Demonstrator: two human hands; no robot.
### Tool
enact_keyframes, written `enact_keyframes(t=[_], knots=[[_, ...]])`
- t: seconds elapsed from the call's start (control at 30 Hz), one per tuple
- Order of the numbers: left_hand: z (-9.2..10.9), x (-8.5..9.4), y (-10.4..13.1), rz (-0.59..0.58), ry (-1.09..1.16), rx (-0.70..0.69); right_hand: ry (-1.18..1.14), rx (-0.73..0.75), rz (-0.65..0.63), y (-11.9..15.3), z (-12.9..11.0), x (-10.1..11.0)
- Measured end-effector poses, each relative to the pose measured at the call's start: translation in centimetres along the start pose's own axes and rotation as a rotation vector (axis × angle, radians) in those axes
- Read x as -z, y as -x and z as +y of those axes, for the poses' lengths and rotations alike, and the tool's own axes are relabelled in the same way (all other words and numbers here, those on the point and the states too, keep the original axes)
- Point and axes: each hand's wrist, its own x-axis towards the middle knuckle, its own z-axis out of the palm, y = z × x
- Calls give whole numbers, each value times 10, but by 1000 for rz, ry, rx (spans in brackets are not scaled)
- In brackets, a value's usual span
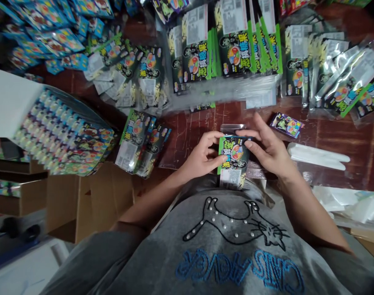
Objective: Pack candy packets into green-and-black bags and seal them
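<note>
In front of my body I hold a black and green candy packet (236, 162) in a clear plastic bag, with a pale label at its lower end. My left hand (203, 155) grips its left side, thumb on the front face and fingers round behind. At the upper right edge, the thumb and a fingertip of my right hand (269, 151) pinch the packet near the bag's mouth (233, 128), while another finger points up and away. Just beyond my right hand lies a small purple candy box (287, 125).
Two white plastic strips (317, 156) lie on the dark red table (187, 123) at right. Bagged black packets (233, 53) stand in rows at the back. Blue packets (52, 32) pile up far left, above an open display box (64, 131). Two packets (134, 139) lie left; cardboard boxes (95, 200) stand below.
</note>
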Motion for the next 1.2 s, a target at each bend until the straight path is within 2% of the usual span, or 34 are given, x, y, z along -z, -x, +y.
enact_keyframes(t=[0.07,0.2,0.27,0.43,0.53,0.67,0.77,0.87,1.0,1.2], knots=[[7,2,-7,48,-43,1,37,7,13,4,-8,-6],[19,4,-23,127,6,-37,62,23,229,7,-19,-17],[24,4,-28,126,43,-29,30,-1,284,7,-21,-16],[39,5,-32,23,-97,9,-121,20,257,8,-21,-6],[46,3,-34,31,-99,28,-166,8,282,6,-28,-3],[52,-2,-43,66,-112,27,-229,-112,309,-3,-36,-1],[54,-1,-50,49,-134,15,-319,-206,323,-6,-38,5],[51,1,-52,-20,-99,5,-402,-272,352,-4,-36,12],[40,1,-46,-123,54,-47,-462,-336,369,4,-32,16],[28,0,-41,-116,84,-128,-266,-264,196,22,-42,27]])
